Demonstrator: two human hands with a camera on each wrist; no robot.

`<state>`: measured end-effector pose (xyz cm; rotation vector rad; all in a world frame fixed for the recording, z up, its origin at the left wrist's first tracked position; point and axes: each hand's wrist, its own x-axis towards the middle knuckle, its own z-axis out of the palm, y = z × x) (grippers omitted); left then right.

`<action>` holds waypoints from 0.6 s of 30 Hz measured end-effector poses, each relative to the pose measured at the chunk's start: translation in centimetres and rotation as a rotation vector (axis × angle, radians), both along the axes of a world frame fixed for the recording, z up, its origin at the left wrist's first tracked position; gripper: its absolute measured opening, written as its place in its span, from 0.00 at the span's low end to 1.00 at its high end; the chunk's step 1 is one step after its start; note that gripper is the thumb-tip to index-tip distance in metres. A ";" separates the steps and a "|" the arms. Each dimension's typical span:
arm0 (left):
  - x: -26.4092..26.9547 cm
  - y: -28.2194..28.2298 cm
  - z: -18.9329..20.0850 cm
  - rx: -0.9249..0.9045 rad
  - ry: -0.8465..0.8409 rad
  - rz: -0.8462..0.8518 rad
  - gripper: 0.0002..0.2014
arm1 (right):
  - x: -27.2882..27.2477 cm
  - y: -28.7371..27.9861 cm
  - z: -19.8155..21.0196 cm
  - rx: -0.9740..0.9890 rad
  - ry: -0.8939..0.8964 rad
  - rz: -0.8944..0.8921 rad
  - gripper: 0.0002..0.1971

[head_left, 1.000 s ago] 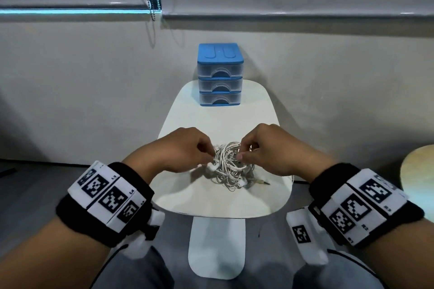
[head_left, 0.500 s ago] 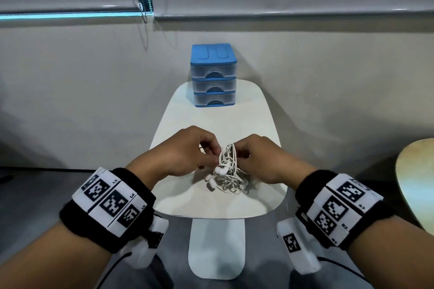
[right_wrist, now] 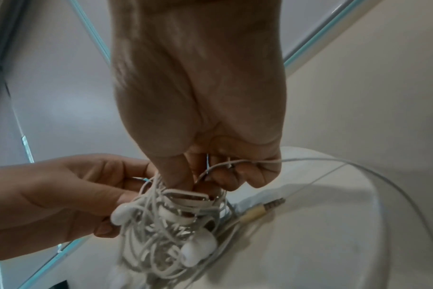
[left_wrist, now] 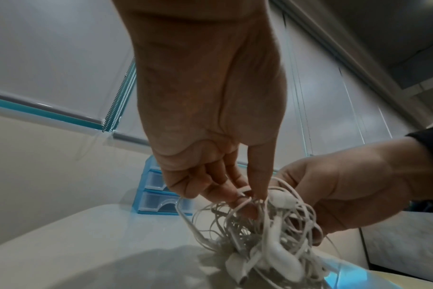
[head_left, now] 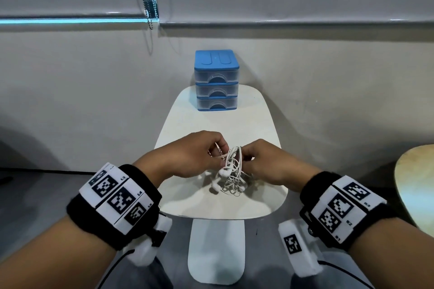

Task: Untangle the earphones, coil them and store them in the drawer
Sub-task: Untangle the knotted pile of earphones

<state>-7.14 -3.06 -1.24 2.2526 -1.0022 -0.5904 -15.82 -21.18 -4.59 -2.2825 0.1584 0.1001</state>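
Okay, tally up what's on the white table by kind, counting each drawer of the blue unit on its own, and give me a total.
Tangled bundle of white earphones: 1, held by the left hand and right hand
Blue drawer unit: 1
Clear drawers in it: 3, all closed
Total on the white table: 2 items, or 4 counting the drawers singly.

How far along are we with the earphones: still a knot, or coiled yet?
Nothing looks finished. The earphones are a dense white tangle, lifted partly off the table, with buds and jack plug dangling. In hand: the left hand and right hand each pinch cable at the top of the knot. Left: freeing the loops, coiling, then storing; all three drawers of the blue drawer unit look closed.
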 end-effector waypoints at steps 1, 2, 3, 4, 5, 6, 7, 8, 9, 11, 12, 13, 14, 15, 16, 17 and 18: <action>0.0 0.1 0.0 0.020 0.010 -0.007 0.06 | 0.0 -0.2 -0.1 -0.016 0.023 0.014 0.07; 0.0 0.1 -0.1 0.039 -0.001 -0.008 0.07 | 0.0 -0.4 -0.2 -0.030 0.043 0.025 0.07; -0.1 0.0 -0.1 0.058 -0.034 -0.004 0.07 | 0.0 -0.6 -0.4 -0.020 0.055 0.025 0.07; -0.1 -0.1 0.0 0.075 -0.078 0.003 0.06 | 0.0 -0.8 -0.6 0.020 0.061 0.017 0.07; -0.2 -0.1 0.0 0.084 -0.113 0.015 0.06 | 0.0 -1.0 -0.9 0.083 0.061 0.002 0.07; -0.2 -0.2 0.1 0.085 -0.125 0.026 0.06 | -0.1 -1.1 -1.1 0.158 0.066 -0.015 0.07; -0.3 -0.2 0.1 0.080 -0.121 0.030 0.07 | -0.2 -1.2 -1.1 0.238 0.075 -0.035 0.07; -0.3 -0.3 0.1 0.075 -0.109 0.024 0.08 | -0.4 -1.4 -1.1 0.313 0.092 -0.053 0.08; -0.3 -0.3 0.1 0.069 -0.093 0.015 0.09 | -0.5 -1.5 -1.0 0.377 0.110 -0.067 0.08; -0.4 -0.4 0.0 0.049 -0.073 0.013 0.10 | -0.5 -1.8 -0.7 0.444 0.139 -0.084 0.08; -0.4 -0.5 0.0 0.030 -0.074 0.024 0.10 | -0.5 -1.9 -0.6 0.461 0.150 -0.087 0.08; -0.3 -0.5 0.0 0.004 -0.072 0.037 0.09 | -0.5 -1.8 -0.6 0.474 0.156 -0.083 0.08; -0.3 -0.6 -0.1 -0.029 -0.053 0.046 0.08 | -0.5 -1.7 -0.6 0.483 0.158 -0.075 0.08; -0.2 -0.6 -0.1 -0.055 -0.021 0.049 0.06 | -0.5 -1.5 -0.7 0.491 0.156 -0.067 0.08; -0.3 -0.5 -0.1 -0.068 0.018 0.044 0.04 | -0.4 -1.3 -0.9 0.502 0.151 -0.059 0.08; -0.4 -0.5 -0.1 -0.071 0.048 0.030 0.02 | -0.4 -1.1 -0.9 0.514 0.145 -0.053 0.09; -0.5 -0.4 -0.2 -0.063 0.057 0.009 0.02 | -0.3 -0.9 -0.9 0.524 0.145 -0.046 0.09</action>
